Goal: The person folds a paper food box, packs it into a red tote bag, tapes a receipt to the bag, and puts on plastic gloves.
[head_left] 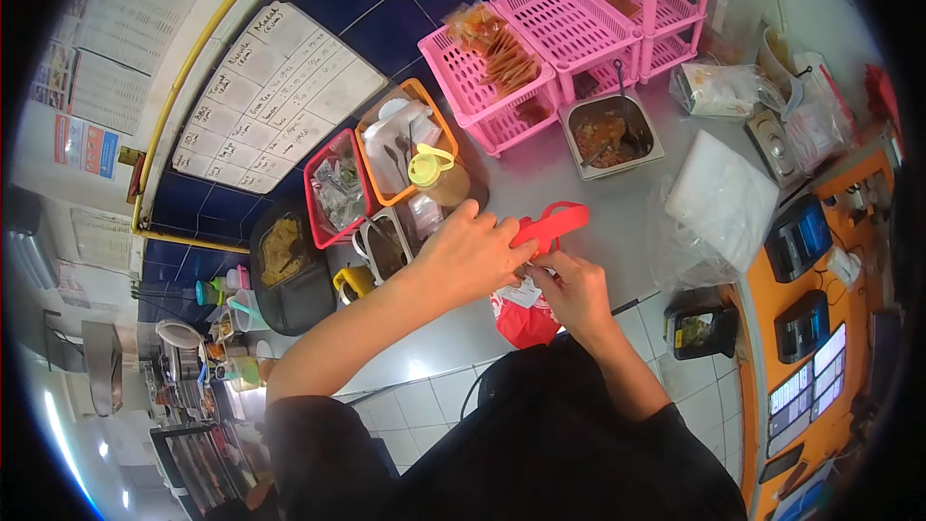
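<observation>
A red bag [524, 323] with a white printed pattern hangs at the counter's near edge, just in front of my body. My left hand [477, 246] is closed on the bag's red handle [559, 224], whose loop sticks out to the right beyond the fingers. Lower and to the right, my right hand [576, 291] pinches at the neck of the bag. Between the two hands shows a small white paper slip [522, 291], partly covered by fingers. What exactly lies under the right fingertips is hidden. Just beyond my left hand stands a yellow-lidded squeeze bottle [442, 180] with brownish contents.
Pink baskets [569, 24] with sauce packets stand at the back. A metal pan [610, 133] of food with a ladle sits before them. Plastic bags [723, 203] lie on the right. Red [335, 188] and orange bins [371, 125] line the left wall.
</observation>
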`<state>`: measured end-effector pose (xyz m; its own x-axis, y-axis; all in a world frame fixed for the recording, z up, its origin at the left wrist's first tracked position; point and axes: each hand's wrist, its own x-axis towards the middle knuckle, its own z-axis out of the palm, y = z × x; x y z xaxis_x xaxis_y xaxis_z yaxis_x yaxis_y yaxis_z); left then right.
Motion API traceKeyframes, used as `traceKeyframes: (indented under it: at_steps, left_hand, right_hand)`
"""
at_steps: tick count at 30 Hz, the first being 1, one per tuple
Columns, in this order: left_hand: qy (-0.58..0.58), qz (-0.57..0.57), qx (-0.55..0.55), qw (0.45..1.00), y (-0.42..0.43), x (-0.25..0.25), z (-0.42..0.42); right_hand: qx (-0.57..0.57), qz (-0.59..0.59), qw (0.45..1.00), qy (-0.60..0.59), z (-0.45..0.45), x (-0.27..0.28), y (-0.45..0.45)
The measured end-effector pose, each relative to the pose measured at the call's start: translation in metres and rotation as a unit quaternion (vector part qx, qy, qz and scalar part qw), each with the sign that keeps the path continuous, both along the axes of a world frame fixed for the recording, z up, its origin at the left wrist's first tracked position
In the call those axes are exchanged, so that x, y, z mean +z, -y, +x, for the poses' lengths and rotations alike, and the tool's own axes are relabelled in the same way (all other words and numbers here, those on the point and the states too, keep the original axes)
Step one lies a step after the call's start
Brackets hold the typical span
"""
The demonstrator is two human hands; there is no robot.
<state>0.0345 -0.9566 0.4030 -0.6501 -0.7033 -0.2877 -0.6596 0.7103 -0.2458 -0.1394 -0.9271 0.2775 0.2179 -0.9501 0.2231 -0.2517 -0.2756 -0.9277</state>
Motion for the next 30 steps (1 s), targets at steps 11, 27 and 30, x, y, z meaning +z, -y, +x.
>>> traceKeyframes:
  at_steps: [11, 27, 30]
  left_hand:
    - [0.070, 0.144, -0.025, 0.987, 0.034, -0.008, -0.026]
    - [0.047, 0.263, -0.028, 0.963, 0.058, -0.002, -0.045]
    - [0.074, 0.293, -0.035, 0.953, 0.060, -0.001, -0.051]
  right_hand:
    - [-0.020, -0.079, 0.996, -0.036, -0.005, -0.013, -0.003]
    - [-0.050, -0.049, 0.997, 0.011, -0.014, -0.017, -0.011]
    - [-0.039, -0.061, 0.997, 0.027, -0.014, -0.023, -0.011]
